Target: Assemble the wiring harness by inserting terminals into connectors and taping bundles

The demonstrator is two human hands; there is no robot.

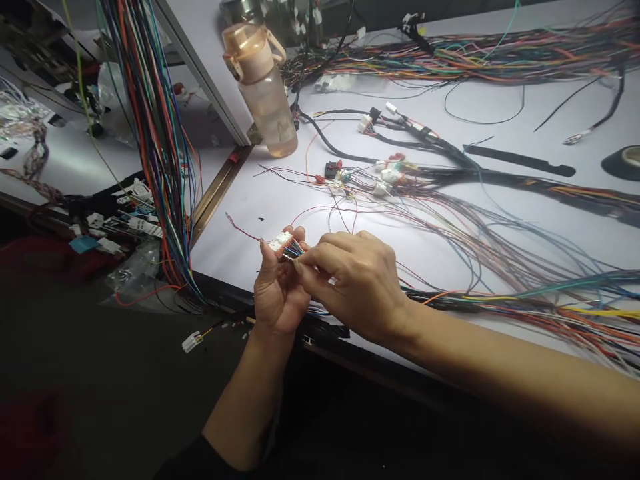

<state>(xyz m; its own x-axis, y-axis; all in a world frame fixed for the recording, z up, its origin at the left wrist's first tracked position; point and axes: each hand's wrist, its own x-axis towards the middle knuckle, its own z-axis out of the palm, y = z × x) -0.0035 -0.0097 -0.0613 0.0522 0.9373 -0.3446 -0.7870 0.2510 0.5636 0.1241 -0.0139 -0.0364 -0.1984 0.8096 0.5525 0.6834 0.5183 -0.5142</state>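
Note:
My left hand grips a white and orange wire connector between thumb and fingers, just over the front edge of the table. Several thin wires, some of them blue, run from the connector's right side. Close against that side, my right hand pinches a thin wire with a small metal end; its fingers hide most of it. A loose red wire lies on the table left of the connector. Behind my hands, white connectors and a black connector sit on wire ends.
A water bottle stands at the back left. Wire bundles cross the rear of the table, and a taped harness lies at right beside a roll of black tape. A thick wire bundle hangs at left.

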